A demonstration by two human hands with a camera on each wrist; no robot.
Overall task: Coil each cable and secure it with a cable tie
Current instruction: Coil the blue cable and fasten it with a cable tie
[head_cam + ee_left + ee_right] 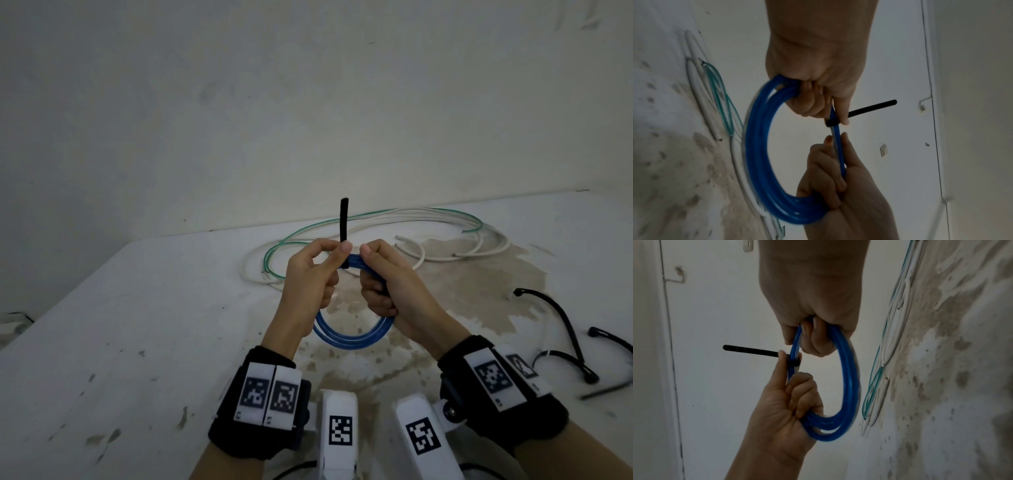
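A blue cable coil (352, 337) hangs between my two hands above the table (154, 325). My left hand (313, 274) grips its top left, the thumb pressing where a black cable tie (344, 219) wraps the strands. The tie's free tail stands straight up. Just right of the wrap, my right hand (385, 281) grips the coil with curled fingers. In the left wrist view my left hand (818, 91) holds the coil (760, 146) by the tie (871, 107). In the right wrist view my right hand (813, 331) holds the coil (849, 386) beside the tie (752, 350).
Loose white cables (411, 214) and a thin green cable (284, 240) lie tangled on the table behind my hands. Black cable ties (568, 329) lie to the right. The tabletop is stained in the middle, a wall stands behind it, and its left edge runs diagonally.
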